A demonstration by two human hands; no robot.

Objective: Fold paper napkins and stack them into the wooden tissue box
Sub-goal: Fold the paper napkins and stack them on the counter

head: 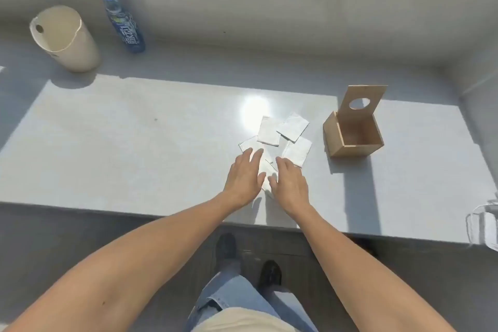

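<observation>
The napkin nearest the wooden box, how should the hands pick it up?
Pinch the napkin at its corner nearest the wooden box, coming from above with the right hand. It lies flat on the table, and that corner looks free, while its left edge seems to overlap other napkins.

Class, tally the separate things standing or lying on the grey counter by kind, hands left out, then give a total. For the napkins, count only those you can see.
Napkins: at least 5 visible, overlapping, some under the hands
Wooden tissue box: 1, lid up
Blue bottle: 1
Cream container: 1
Total: 8
</observation>
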